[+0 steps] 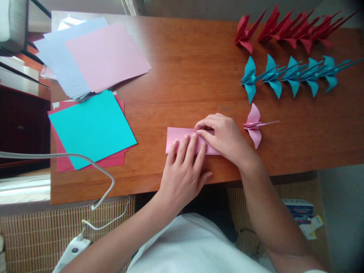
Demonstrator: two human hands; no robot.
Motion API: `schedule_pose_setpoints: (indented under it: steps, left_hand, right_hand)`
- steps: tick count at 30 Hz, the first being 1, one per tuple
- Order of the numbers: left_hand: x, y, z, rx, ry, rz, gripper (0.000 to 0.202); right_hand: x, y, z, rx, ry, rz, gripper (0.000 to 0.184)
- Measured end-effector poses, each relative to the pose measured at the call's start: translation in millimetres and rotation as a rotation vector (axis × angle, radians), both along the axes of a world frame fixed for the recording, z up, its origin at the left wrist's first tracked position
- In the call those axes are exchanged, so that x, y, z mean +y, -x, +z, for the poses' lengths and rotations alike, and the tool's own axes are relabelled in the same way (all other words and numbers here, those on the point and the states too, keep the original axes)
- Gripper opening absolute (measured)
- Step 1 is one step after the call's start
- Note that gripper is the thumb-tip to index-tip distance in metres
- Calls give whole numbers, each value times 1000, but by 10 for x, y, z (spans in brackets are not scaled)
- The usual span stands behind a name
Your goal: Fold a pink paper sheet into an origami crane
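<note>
A sheet of pink paper point(176, 134), folded into a long rectangle, lies on the wooden table in front of me. My left hand point(183, 163) rests on it with fingers stretched out and a little spread, fingertips pressing its surface. At its far edge my right hand point(223, 134) has thumb and index finger pinched together on the paper, covering part of its right half. Just right of that hand sits a finished pink paper crane point(253, 126), apart from it.
Teal paper cranes point(275, 76) and red paper cranes point(273, 28) stand in rows at the back right. On the left lie pale pink sheets point(108, 55), pale blue sheets point(59, 55) and a teal sheet point(93, 129) over red ones. A white cable point(85, 157) crosses the near left corner.
</note>
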State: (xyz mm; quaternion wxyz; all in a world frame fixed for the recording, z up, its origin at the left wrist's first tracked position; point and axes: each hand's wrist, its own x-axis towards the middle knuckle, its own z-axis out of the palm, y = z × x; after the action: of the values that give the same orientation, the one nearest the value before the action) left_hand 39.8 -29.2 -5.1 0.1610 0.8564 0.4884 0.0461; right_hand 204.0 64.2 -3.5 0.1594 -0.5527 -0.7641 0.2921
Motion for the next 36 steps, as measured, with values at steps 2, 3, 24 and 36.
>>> schedule_pose_setpoints:
  steps: [2, 3, 24, 36]
  left_hand:
    - [6, -1, 0, -3, 1, -1, 73]
    - [7, -2, 0, -5, 2, 0, 73]
    - [635, 501, 15, -965, 429, 537, 29]
    - [568, 513, -58, -1017, 258, 676, 9]
  right_hand:
    - [2, -4, -5, -4, -1, 2, 15]
    - [3, -6, -7, -5, -2, 4, 15]
    - [-139, -61, 279, 147, -19, 116, 17]
    - [-326, -250, 53, 486, 128, -322, 8]
